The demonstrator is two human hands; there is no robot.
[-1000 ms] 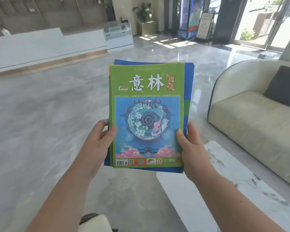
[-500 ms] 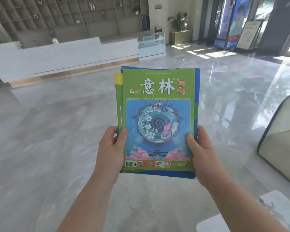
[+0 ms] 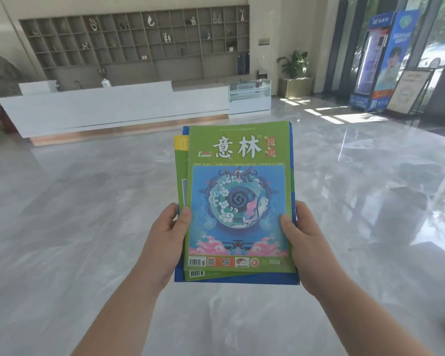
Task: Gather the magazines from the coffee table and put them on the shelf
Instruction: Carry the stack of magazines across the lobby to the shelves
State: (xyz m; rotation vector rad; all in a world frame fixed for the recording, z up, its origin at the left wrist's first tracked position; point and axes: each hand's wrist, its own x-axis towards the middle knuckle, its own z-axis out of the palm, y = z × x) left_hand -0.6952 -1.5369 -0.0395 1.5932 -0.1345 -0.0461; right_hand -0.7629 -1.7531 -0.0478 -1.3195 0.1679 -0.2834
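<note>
I hold a stack of magazines (image 3: pixel 238 176) in front of me, a green cover with a blue round picture on top. A second green magazine and a blue one stick out beneath it. My left hand (image 3: pixel 166 240) grips the stack's left edge, thumb on the cover. My right hand (image 3: pixel 305 242) grips the right edge the same way. Far ahead, a grid shelf (image 3: pixel 139 39) with small ornaments covers the back wall. The coffee table is out of view.
A long white reception counter (image 3: pixel 113 106) stands before the shelf, with a glass case (image 3: pixel 249 95) at its right end. A potted plant (image 3: pixel 294 73) and standing banners (image 3: pixel 385 62) line the right side. Polished grey marble floor (image 3: pixel 62 214) stretches between me and the counter.
The view has swung left and up: sofa and coffee table have left the frame, counter and wall shelf now face me. Both hands still hold the stack, whose lower magazines have slipped slightly left.
</note>
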